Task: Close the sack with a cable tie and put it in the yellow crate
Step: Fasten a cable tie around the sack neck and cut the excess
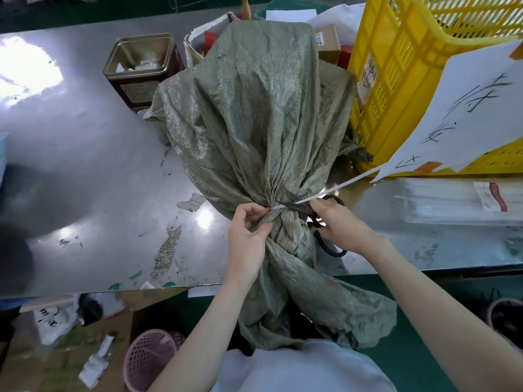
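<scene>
A grey-green woven sack [254, 114] lies on the steel table [85, 165], its neck cinched by a white cable tie [325, 192] whose tail runs right of the sack. The left hand [249, 233] pinches the neck; the right hand [339, 224] holds black scissors [325, 241], blades at the tie. The yellow crate [410, 80] stands just right of the sack.

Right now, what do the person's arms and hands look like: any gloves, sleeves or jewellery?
Both hands are bare: no gloves on the left hand or the right hand, and no rings, watch or bands visible. The forearms are uncovered up to the frame edge. The only clothing in view is a pale blue-grey top.
</scene>
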`<act>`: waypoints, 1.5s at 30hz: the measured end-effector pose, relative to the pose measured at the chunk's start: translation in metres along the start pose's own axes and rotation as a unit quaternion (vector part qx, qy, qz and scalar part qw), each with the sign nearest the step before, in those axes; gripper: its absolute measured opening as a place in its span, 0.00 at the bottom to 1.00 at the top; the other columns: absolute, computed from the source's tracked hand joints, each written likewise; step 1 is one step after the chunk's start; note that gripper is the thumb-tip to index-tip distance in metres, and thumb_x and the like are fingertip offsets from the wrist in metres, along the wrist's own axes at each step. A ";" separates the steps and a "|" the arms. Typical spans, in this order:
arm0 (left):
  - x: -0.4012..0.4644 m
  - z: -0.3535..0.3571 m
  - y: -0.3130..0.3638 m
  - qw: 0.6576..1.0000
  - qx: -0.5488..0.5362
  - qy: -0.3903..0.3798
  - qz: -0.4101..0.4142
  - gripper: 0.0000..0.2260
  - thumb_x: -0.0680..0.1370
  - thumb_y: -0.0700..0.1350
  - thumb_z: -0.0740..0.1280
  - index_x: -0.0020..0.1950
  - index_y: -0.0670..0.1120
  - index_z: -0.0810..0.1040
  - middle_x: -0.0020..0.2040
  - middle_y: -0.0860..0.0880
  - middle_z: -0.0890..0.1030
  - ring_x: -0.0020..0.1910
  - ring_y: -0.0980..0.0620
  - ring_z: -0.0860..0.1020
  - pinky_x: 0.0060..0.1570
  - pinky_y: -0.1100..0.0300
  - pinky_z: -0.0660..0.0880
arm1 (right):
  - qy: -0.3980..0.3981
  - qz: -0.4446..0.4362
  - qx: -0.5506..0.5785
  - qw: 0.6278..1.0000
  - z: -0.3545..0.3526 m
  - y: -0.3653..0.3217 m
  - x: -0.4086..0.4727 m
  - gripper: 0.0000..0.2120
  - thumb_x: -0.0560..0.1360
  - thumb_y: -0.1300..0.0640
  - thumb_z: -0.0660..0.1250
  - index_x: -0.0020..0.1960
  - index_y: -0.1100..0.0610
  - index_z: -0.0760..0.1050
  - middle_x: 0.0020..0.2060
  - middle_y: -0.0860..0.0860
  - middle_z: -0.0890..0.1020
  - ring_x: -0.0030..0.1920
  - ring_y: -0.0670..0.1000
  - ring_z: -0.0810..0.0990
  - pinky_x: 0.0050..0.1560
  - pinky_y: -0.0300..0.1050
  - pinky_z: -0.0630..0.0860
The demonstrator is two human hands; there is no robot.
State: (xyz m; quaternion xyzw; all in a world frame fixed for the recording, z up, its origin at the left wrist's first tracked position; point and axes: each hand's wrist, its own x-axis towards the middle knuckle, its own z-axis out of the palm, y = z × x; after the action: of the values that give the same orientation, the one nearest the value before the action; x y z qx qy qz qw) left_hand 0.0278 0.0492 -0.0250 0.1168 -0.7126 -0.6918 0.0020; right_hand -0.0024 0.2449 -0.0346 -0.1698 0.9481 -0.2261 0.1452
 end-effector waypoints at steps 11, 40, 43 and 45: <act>0.003 0.002 -0.004 0.999 -0.032 0.013 -0.021 0.15 0.72 0.28 0.69 0.44 0.48 0.75 0.44 0.50 0.80 0.47 0.60 0.81 0.50 0.62 0.76 | -0.018 -0.001 -0.009 1.000 -0.002 0.000 0.002 0.11 0.74 0.63 0.66 0.51 0.62 0.66 0.41 0.53 0.70 0.42 0.56 0.68 0.41 0.51 0.65; 0.006 0.005 -0.007 0.958 -0.252 0.062 -0.121 0.16 0.69 0.22 0.67 0.40 0.44 0.72 0.38 0.50 0.81 0.49 0.50 0.83 0.57 0.52 0.77 | -0.038 -0.024 -0.057 0.997 -0.003 0.011 0.008 0.12 0.77 0.60 0.63 0.48 0.54 0.58 0.41 0.51 0.69 0.40 0.56 0.69 0.42 0.51 0.67; 0.006 0.005 -0.006 0.956 -0.257 0.066 -0.126 0.16 0.70 0.22 0.66 0.40 0.43 0.71 0.36 0.50 0.82 0.48 0.51 0.83 0.57 0.52 0.77 | -0.044 -0.024 -0.056 0.997 -0.004 0.011 0.008 0.11 0.78 0.60 0.62 0.49 0.54 0.59 0.41 0.51 0.69 0.40 0.56 0.69 0.41 0.49 0.66; 0.006 0.005 -0.005 0.956 -0.257 0.063 -0.129 0.16 0.70 0.23 0.66 0.40 0.43 0.71 0.34 0.52 0.83 0.48 0.51 0.83 0.57 0.53 0.77 | -0.042 -0.025 -0.052 0.997 -0.005 0.011 0.007 0.09 0.78 0.60 0.62 0.50 0.56 0.61 0.42 0.51 0.69 0.40 0.55 0.69 0.41 0.49 0.65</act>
State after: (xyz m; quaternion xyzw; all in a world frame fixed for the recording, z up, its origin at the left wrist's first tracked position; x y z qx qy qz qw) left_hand 0.0220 0.0534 -0.0315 0.2462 -0.4878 -0.8375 -0.0123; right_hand -0.0136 0.2531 -0.0373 -0.2106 0.9469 -0.1730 0.1705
